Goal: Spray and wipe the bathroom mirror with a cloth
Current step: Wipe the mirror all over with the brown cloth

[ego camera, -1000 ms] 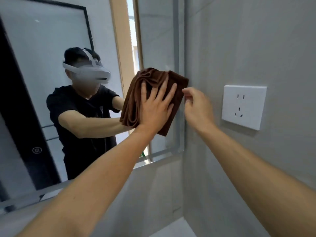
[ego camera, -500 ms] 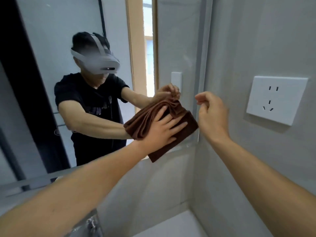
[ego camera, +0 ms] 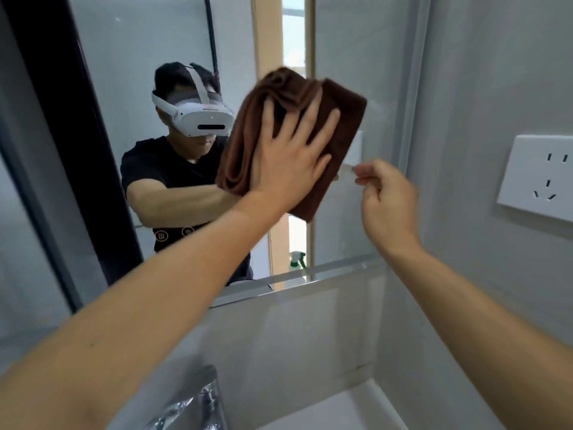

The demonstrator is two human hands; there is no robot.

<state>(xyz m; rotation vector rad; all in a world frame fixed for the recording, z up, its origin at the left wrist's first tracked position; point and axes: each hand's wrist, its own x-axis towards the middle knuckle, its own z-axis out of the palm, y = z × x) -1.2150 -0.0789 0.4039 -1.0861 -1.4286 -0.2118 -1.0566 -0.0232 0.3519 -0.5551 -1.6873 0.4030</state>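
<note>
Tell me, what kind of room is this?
Most likely a bathroom: a big wall mirror, grey tiled walls, and a shiny metal tap below. A hand wipes the glass with a brown cloth.

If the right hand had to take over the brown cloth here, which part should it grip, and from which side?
Probably the cloth's lower right corner, approached from the right. That flap hangs free past the left hand, whose flat spread fingers cover the middle, and the right hand is nearest it.
</note>
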